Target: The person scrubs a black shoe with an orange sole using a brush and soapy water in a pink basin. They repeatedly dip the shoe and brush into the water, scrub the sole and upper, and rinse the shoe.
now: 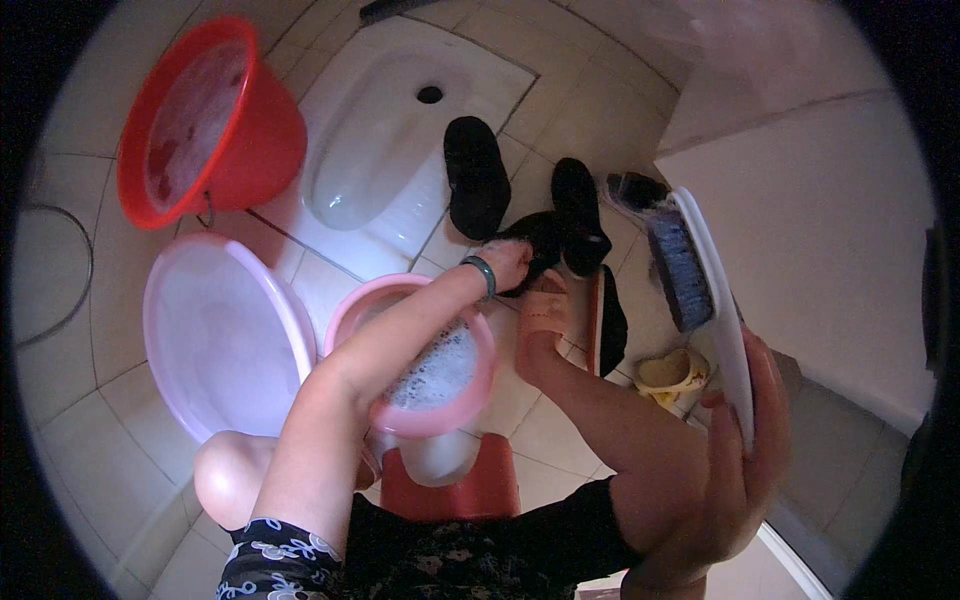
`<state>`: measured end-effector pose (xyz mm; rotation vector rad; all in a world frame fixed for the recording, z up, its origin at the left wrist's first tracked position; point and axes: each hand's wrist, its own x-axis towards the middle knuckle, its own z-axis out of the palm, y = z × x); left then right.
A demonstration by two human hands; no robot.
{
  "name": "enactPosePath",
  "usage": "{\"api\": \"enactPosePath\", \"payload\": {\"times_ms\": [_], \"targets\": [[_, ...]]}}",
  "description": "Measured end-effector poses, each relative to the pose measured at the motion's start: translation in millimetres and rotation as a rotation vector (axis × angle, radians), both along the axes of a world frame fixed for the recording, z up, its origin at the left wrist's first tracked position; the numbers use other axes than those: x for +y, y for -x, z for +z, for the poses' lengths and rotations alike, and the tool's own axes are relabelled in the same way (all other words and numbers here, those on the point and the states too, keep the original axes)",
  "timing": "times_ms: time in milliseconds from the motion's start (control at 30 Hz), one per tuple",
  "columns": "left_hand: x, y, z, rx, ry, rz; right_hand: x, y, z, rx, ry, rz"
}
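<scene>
My left hand point(508, 264), with a dark bangle at the wrist, grips a black shoe point(546, 231) on the tiled floor; its fingertips are partly hidden. Raised at the right, my right hand point(742, 442) holds a white-handled scrub brush point(712, 262), its blue-grey bristles facing left. The brush is apart from the shoe. One black shoe point(477, 178) lies by the squat toilet's edge, and another point(576, 199) is just beyond the gripped one. A further black shoe point(613, 322) rests on its side. Under my left forearm stands a pink basin point(431, 423) of sudsy water.
A red bucket point(279, 142) of foamy water stands beside the squat toilet point(360, 176). Near my left knee leans a lilac basin point(225, 322). My foot wears a pink slipper point(544, 309). A yellow clog point(670, 371), a red stool point(450, 501) and a hose point(90, 255) are around.
</scene>
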<state>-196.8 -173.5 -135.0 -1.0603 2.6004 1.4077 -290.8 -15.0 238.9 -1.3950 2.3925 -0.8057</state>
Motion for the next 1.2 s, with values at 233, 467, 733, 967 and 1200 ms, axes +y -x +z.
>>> {"api": "enactPosePath", "payload": {"times_ms": [233, 467, 733, 967, 1200], "targets": [[49.8, 33.4, 6.6, -0.525, 0.002, -0.133, 6.2, 12.2, 3.8, -0.019, -0.063, 0.009], [38.5, 94.3, 9.5, -0.264, -0.543, 0.515, 5.4, 18.7, 10.0, -0.07, -0.07, -0.056], [23.4, 138.0, -16.2, -0.351, -0.657, 0.566, 11.8, 21.7, 9.2, -0.069, -0.053, -0.127], [8.9, 115.5, -66.3, 0.062, -0.863, 0.457, 9.2, 16.0, 12.3, -0.113, -0.059, -0.173], [65.0, -25.1, 45.2, 0.657, -1.281, 0.822, 7.8, 0.4, 31.7, -0.048, 0.027, 0.063]]}}
